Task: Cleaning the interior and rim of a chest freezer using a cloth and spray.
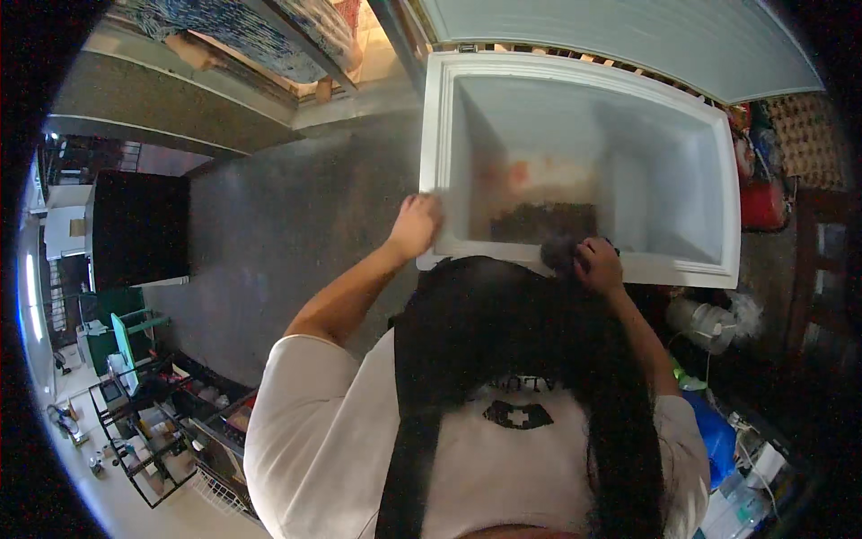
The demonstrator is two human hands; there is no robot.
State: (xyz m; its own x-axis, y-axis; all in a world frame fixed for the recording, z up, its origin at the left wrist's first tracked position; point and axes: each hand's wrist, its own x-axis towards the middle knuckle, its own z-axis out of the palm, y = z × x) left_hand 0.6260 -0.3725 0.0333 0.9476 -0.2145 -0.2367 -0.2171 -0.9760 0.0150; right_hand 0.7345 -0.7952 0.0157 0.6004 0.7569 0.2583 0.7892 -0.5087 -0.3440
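A white chest freezer stands open before me, its pale lid raised along the far side. My left hand is curled at the freezer's left rim near the front corner. At the front rim, my right hand has its fingers bent around a dark, blurred item, perhaps a cloth. Inside, the pale walls look smooth. Brownish and orange patches and a dark area show on the freezer's floor, too blurred to name. Dark straps or hair cover part of the front edge.
Past a doorway at upper left, a person in a patterned garment is partly visible. A black cabinet and a cluttered metal rack stand left. At right are a red object, a whitish container and a blue bag.
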